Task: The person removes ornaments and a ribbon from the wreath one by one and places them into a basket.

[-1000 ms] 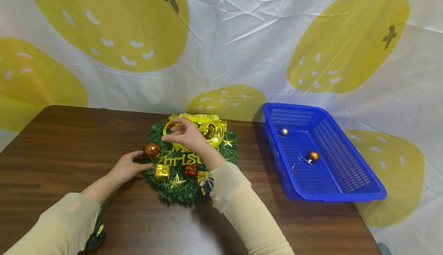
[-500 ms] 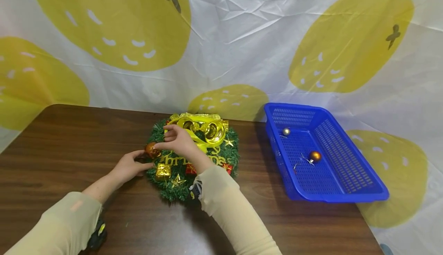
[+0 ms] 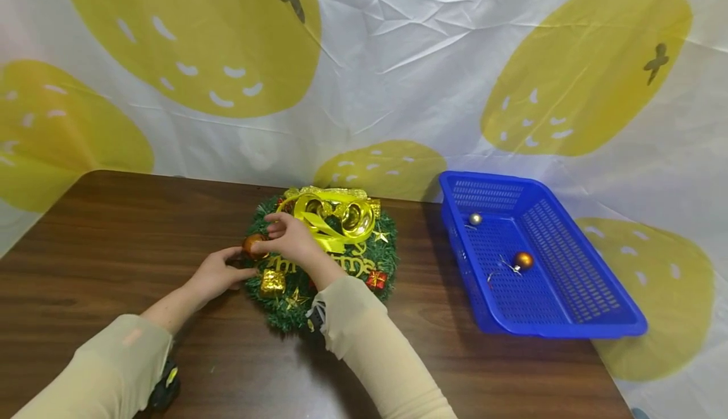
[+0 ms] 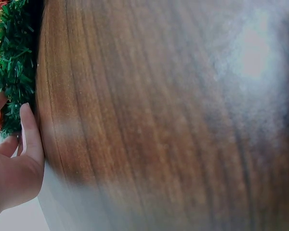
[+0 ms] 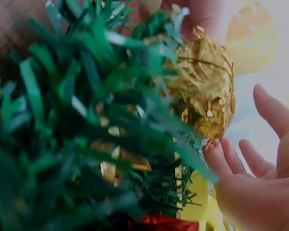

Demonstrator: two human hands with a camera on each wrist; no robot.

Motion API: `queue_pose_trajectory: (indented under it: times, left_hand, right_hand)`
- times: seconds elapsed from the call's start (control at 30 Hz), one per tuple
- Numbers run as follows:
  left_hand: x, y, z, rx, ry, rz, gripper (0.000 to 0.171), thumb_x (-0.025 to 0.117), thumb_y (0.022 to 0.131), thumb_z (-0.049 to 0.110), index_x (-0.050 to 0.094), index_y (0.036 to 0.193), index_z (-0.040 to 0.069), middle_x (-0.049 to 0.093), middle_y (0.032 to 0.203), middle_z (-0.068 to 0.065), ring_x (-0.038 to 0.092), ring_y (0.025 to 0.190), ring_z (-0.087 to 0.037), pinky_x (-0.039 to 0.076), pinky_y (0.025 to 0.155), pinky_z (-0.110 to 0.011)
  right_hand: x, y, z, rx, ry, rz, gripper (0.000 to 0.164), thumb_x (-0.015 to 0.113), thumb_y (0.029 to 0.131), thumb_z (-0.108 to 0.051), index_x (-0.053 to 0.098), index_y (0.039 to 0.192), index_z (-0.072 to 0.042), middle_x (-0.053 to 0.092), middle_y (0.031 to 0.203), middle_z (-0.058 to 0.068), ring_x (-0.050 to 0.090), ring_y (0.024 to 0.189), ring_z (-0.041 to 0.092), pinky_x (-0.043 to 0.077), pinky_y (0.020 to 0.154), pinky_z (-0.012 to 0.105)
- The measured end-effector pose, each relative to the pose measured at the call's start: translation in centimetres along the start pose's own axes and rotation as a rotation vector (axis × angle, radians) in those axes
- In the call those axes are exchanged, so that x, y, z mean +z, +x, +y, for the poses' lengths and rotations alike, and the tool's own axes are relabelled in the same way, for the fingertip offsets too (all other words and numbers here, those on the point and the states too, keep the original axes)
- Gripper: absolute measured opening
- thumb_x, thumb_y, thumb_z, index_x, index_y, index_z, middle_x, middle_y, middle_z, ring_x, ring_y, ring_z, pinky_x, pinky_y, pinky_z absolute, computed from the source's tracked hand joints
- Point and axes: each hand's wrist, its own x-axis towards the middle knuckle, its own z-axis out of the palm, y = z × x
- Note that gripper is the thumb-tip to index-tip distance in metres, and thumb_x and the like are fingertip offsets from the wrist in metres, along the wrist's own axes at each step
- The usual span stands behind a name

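Observation:
A green tinsel Christmas wreath [image 3: 287,318] with gold lettering, yellow ribbon and shiny gold bells lies at the table's back middle. An orange bauble [image 3: 254,246] sits at its left edge. My left hand [image 3: 213,277] grips that edge beside the bauble; in the left wrist view its fingers [image 4: 31,132] press into the tinsel. Above the wreath's left side hovers my right hand [image 3: 296,242], its thumb at the bauble, touching or just over it. The right wrist view has this hand [image 5: 260,183] with loose fingers and thumb apart, behind a gold foil gift box [image 5: 207,86].
To the right stands a blue plastic basket [image 3: 569,329]. Inside it are an orange bauble [image 3: 523,260] with a wire and a small gold bauble [image 3: 474,218]. A white cloth [image 3: 398,90] with yellow fruit prints hangs behind the brown wooden table [image 3: 142,229].
My right hand has moved left and down from over the bells to the orange bauble, uncovering the ribbon and bells. The left hand stays at the wreath's edge.

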Motion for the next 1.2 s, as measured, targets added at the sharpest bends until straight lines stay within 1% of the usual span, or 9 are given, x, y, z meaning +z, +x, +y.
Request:
queue_pose_trajectory:
  times: [0.07, 0.17, 0.27, 0.37, 0.6, 0.83, 1.1, 1.2]
  left_hand:
    - [0.1, 0.0, 0.0, 0.007, -0.005, 0.007, 0.069, 0.064, 0.088, 0.016, 0.029, 0.138, -0.016, 0.036, 0.138, -0.036, 0.062, 0.094, -0.024, 0.059, 0.073, -0.031]
    - [0.1, 0.0, 0.0, 0.007, -0.003, 0.006, 0.07, 0.064, 0.088, 0.017, 0.029, 0.138, -0.017, 0.035, 0.138, -0.036, 0.063, 0.092, -0.021, 0.059, 0.072, -0.031]
    - [0.1, 0.0, 0.1, -0.003, -0.004, 0.005, 0.071, 0.064, 0.088, 0.017, 0.027, 0.139, -0.017, 0.033, 0.139, -0.036, 0.062, 0.096, -0.025, 0.059, 0.073, -0.032]
    - [0.1, -0.1, 0.2, -0.01, -0.001, 0.003, 0.072, 0.064, 0.089, 0.017, 0.026, 0.139, -0.017, 0.032, 0.141, -0.036, 0.062, 0.098, -0.027, 0.059, 0.074, -0.033]
    - [0.2, -0.2, 0.5, -0.013, -0.004, -0.003, 0.072, 0.064, 0.089, 0.019, 0.026, 0.14, -0.015, 0.03, 0.142, -0.035, 0.062, 0.098, -0.027, 0.059, 0.074, -0.033]
    - [0.3, -0.1, 0.5, -0.018, -0.007, 0.002, 0.07, 0.063, 0.088, 0.016, 0.028, 0.14, -0.015, 0.032, 0.141, -0.035, 0.062, 0.095, -0.024, 0.059, 0.074, -0.031]
    - [0.0, -0.1, 0.3, -0.02, -0.009, -0.001, 0.07, 0.064, 0.089, 0.018, 0.028, 0.14, -0.014, 0.032, 0.141, -0.035, 0.062, 0.095, -0.023, 0.059, 0.074, -0.032]
    - [0.0, -0.2, 0.3, -0.024, -0.006, 0.001, 0.071, 0.064, 0.089, 0.018, 0.027, 0.14, -0.014, 0.031, 0.142, -0.035, 0.062, 0.093, -0.022, 0.059, 0.074, -0.032]
  right_hand:
    - [0.2, 0.1, 0.0, 0.006, -0.01, 0.004, 0.06, 0.076, 0.078, -0.019, 0.052, 0.132, -0.012, 0.059, 0.123, 0.007, 0.056, 0.111, 0.021, 0.054, 0.088, 0.033]
    - [0.4, 0.2, 0.1, 0.011, -0.013, 0.012, 0.059, 0.077, 0.078, -0.017, 0.053, 0.131, -0.012, 0.059, 0.12, 0.007, 0.056, 0.109, 0.021, 0.054, 0.087, 0.033]
    - [0.6, 0.4, 0.1, 0.012, -0.012, 0.016, 0.059, 0.077, 0.077, -0.015, 0.053, 0.131, -0.012, 0.059, 0.12, 0.007, 0.056, 0.109, 0.021, 0.053, 0.088, 0.034]
    - [0.8, 0.4, 0.2, 0.021, -0.033, 0.019, 0.059, 0.078, 0.077, -0.015, 0.053, 0.131, -0.012, 0.059, 0.121, 0.007, 0.056, 0.11, 0.022, 0.053, 0.089, 0.035]
    - [1.3, 0.5, 0.3, 0.029, -0.098, 0.006, 0.06, 0.078, 0.076, -0.014, 0.053, 0.131, -0.013, 0.058, 0.122, 0.008, 0.057, 0.107, 0.023, 0.054, 0.084, 0.031]
    - [1.5, 0.5, 0.1, 0.036, -0.16, 0.003, 0.057, 0.076, 0.077, -0.009, 0.055, 0.129, -0.011, 0.059, 0.124, 0.007, 0.058, 0.109, 0.021, 0.054, 0.085, 0.029]
    - [1.3, 0.7, 0.2, -0.013, -0.145, -0.013, 0.048, 0.075, 0.078, -0.008, 0.06, 0.124, -0.007, 0.064, 0.117, 0.009, 0.061, 0.103, 0.02, 0.055, 0.081, 0.026]
    - [1.2, 0.7, 0.1, -0.026, -0.114, -0.021, 0.048, 0.075, 0.079, -0.008, 0.06, 0.124, -0.005, 0.065, 0.115, 0.01, 0.062, 0.101, 0.02, 0.055, 0.079, 0.025]
